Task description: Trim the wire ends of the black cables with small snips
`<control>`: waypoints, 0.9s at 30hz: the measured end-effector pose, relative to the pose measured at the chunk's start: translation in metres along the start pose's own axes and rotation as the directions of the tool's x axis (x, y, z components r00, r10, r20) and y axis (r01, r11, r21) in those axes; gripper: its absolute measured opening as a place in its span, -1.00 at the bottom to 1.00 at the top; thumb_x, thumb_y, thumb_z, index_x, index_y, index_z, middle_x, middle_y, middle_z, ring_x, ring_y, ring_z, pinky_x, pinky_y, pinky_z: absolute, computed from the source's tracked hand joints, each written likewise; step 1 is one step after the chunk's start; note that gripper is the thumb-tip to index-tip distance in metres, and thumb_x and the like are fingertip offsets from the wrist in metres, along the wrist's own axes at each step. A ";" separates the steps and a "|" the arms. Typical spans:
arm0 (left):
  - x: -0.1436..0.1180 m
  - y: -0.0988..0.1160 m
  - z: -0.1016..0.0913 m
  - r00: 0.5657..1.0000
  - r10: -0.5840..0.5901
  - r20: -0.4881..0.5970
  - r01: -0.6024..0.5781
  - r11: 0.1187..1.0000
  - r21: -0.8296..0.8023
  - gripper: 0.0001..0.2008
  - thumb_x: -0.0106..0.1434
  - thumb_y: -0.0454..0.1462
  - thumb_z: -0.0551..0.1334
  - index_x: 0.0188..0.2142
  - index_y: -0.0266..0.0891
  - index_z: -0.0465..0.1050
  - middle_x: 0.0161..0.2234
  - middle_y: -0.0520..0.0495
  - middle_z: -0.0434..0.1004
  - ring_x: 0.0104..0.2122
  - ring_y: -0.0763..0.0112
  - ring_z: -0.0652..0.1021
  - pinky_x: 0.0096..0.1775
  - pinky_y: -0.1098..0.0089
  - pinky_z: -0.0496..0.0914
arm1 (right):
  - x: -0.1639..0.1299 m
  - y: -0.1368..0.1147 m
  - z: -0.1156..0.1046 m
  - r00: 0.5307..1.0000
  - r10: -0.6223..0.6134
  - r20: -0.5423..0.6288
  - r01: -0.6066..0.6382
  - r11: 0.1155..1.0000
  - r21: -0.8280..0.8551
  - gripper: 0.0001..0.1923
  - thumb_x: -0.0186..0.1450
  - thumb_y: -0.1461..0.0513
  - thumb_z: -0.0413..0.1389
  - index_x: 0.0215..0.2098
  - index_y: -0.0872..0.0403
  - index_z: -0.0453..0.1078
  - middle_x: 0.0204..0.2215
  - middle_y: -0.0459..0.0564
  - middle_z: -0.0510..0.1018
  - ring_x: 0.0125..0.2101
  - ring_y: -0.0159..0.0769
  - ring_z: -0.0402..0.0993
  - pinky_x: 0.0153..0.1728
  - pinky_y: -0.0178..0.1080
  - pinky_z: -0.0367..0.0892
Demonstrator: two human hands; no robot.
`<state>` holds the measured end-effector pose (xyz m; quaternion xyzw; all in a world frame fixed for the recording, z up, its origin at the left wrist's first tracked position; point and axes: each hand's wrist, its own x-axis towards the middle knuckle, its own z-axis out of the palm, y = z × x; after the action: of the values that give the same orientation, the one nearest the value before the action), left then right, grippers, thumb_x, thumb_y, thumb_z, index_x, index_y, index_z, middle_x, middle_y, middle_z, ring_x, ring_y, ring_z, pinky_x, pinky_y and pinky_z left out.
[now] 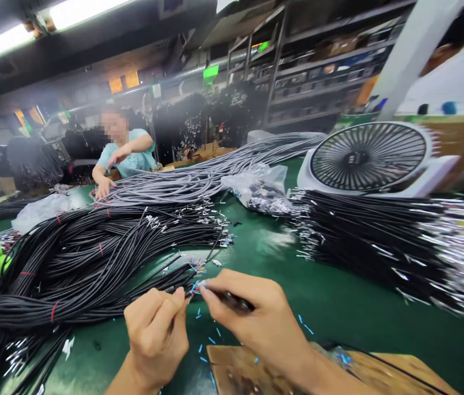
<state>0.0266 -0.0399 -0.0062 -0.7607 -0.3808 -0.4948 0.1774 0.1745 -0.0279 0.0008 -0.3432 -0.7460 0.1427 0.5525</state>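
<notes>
My left hand (157,329) is closed, its thumb and forefinger pinching the end of a black cable (169,289). Thin blue and red wires (194,287) fan out from that end, between my two hands. My right hand (256,318) is closed too, with its fingertips at these wires. A dark, slim object (238,302) shows inside its grip; its kind cannot be made out. Just behind lies another cable end with bare coloured wires (197,266). Short blue wire offcuts (201,348) are scattered on the green table (264,263) below my hands.
A large bundle of black cables (104,247) covers the left side. More cut black cables (363,236) lie at right, below a fan (372,159). Grey cables (182,181), a plastic bag (258,186) and a seated person (127,151) are farther back. A wooden board (232,367) lies in front.
</notes>
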 end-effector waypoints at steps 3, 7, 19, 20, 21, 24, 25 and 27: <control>-0.002 0.000 0.002 0.999 -0.036 0.031 0.036 0.999 -0.003 -0.71 0.21 -0.49 0.08 -0.57 -0.23 0.39 -0.72 0.01 0.32 -0.71 0.50 0.37 -0.62 0.51 0.27 | -0.008 -0.001 -0.001 0.951 -0.305 0.041 0.307 0.950 -0.052 -0.78 0.25 0.40 -0.04 -0.43 0.16 0.42 -0.67 -0.10 0.40 -0.67 -0.45 0.27 -0.64 -0.39 0.19; -0.004 -0.002 0.001 0.995 -0.098 -0.032 0.096 0.993 -0.069 -0.79 0.19 -0.45 0.14 -0.51 -0.22 0.44 -0.68 0.03 0.39 -0.68 0.50 0.41 -0.58 0.51 0.32 | -0.009 -0.003 -0.003 0.952 -0.305 0.027 0.306 0.950 -0.056 -0.75 0.29 0.36 -0.05 -0.46 0.11 0.42 -0.68 -0.11 0.42 -0.69 -0.45 0.30 -0.65 -0.40 0.21; -0.005 -0.004 -0.005 0.973 -0.076 -0.218 0.044 0.988 -0.150 -0.80 0.12 -0.52 0.20 -0.35 -0.20 0.43 -0.59 0.08 0.47 -0.64 0.54 0.45 -0.55 0.50 0.36 | 0.002 0.002 -0.002 0.987 0.054 0.151 -0.064 0.996 0.062 -0.75 0.32 0.19 -0.03 -0.22 -0.01 0.48 -0.35 -0.02 0.58 -0.31 -0.28 0.50 -0.34 -0.31 0.43; -0.005 -0.004 -0.005 0.974 -0.072 -0.216 0.039 0.988 -0.152 -0.80 0.12 -0.52 0.20 -0.35 -0.21 0.43 -0.59 0.08 0.47 -0.64 0.54 0.45 -0.56 0.50 0.36 | 0.003 0.001 -0.002 0.986 0.055 0.156 -0.066 0.996 0.066 -0.75 0.32 0.19 -0.03 -0.24 0.00 0.50 -0.36 -0.01 0.59 -0.33 -0.28 0.51 -0.33 -0.29 0.43; -0.005 -0.005 -0.005 0.975 -0.068 -0.213 0.035 0.988 -0.154 -0.80 0.12 -0.52 0.20 -0.35 -0.21 0.43 -0.59 0.08 0.47 -0.63 0.54 0.45 -0.56 0.51 0.36 | 0.003 0.000 -0.002 0.985 0.058 0.161 -0.070 0.995 0.067 -0.74 0.32 0.19 -0.03 -0.25 0.00 0.51 -0.38 -0.02 0.59 -0.34 -0.28 0.51 -0.31 -0.28 0.43; -0.006 -0.006 -0.005 0.978 -0.056 -0.202 0.025 0.988 -0.154 -0.80 0.13 -0.51 0.20 -0.34 -0.21 0.44 -0.58 0.07 0.48 -0.63 0.54 0.45 -0.56 0.50 0.35 | 0.003 0.000 -0.003 0.980 0.074 0.185 -0.088 0.994 0.068 -0.73 0.31 0.18 -0.02 -0.30 0.03 0.53 -0.48 -0.03 0.58 -0.41 -0.29 0.51 -0.36 -0.29 0.43; -0.006 -0.006 -0.005 0.979 -0.053 -0.198 0.023 0.988 -0.152 -0.81 0.13 -0.51 0.20 -0.34 -0.21 0.45 -0.58 0.07 0.48 -0.63 0.54 0.45 -0.56 0.50 0.34 | 0.003 0.000 -0.003 0.978 0.078 0.192 -0.094 0.993 0.072 -0.72 0.31 0.18 -0.02 -0.31 0.04 0.54 -0.52 -0.04 0.56 -0.45 -0.30 0.50 -0.41 -0.31 0.42; -0.008 -0.006 -0.004 0.980 -0.050 -0.195 0.021 0.989 -0.146 -0.81 0.13 -0.51 0.20 -0.34 -0.22 0.46 -0.59 0.07 0.47 -0.64 0.54 0.44 -0.57 0.49 0.33 | 0.002 0.001 -0.004 0.977 0.084 0.196 -0.102 0.991 0.085 -0.72 0.31 0.20 -0.02 -0.32 0.05 0.54 -0.55 -0.05 0.54 -0.50 -0.33 0.47 -0.48 -0.34 0.40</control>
<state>0.0178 -0.0415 -0.0119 -0.7115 -0.3383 -0.5973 0.1504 0.1777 -0.0268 0.0031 -0.3359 -0.7713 0.2362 0.4862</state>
